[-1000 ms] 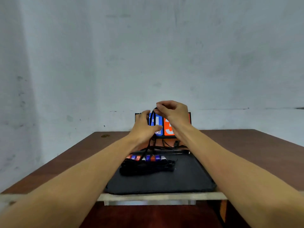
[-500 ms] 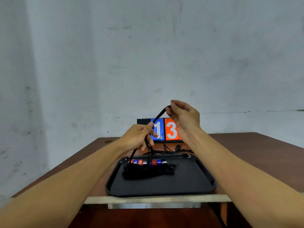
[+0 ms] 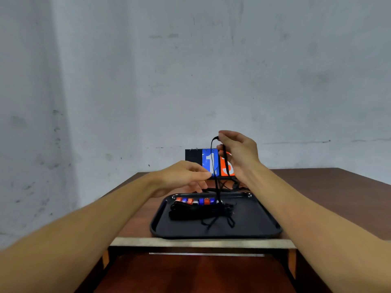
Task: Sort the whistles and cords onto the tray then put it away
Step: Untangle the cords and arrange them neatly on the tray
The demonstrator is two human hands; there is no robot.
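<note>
Head view: right hand [image 3: 239, 153] raised above far edge of tray [image 3: 264, 226], fingers [image 3: 222, 138] pinching top of black cord [image 3: 216, 166] loop. Strands hang down to tray, ending beside row of whistles [image 3: 196, 201].

Left hand [image 3: 184, 176] lower, fingertips drawn together just beside hanging strand; pinching or merely near, cannot tell.

Step, likely: adding this cord to bundle [image 3: 190, 212] on tray. Next move calls for lowering loop, laying it alongside bundle, letting go.

Loose cords [image 3: 228, 188] on table [image 3: 328, 187] behind tray partly hidden by wrists. Scoreboard [image 3: 193, 157] partly covered.
</note>
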